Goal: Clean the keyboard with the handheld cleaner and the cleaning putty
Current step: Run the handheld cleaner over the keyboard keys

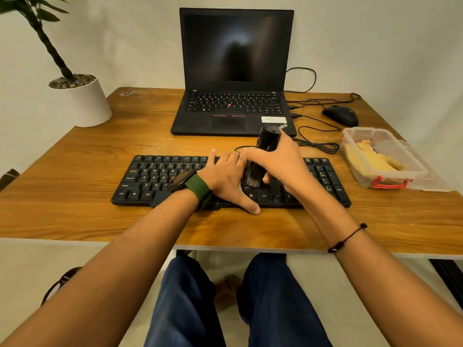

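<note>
A black keyboard point(155, 176) lies across the middle of the wooden desk. My right hand point(280, 166) grips a black handheld cleaner point(266, 144), held upright with its brush tip down on the keys right of centre. My left hand point(228, 179) rests flat on the keyboard just left of the brush, fingers straight, thumb over the front edge. Yellow cleaning putty point(370, 159) lies in an open clear plastic box point(385, 144) at the right.
An open black laptop point(233, 71) stands behind the keyboard. A black mouse point(340, 115) and loose cables point(315, 144) lie at the back right. A potted plant in a white pot point(85, 103) sits beyond the desk's left corner. The box lid point(436, 181) lies under the box.
</note>
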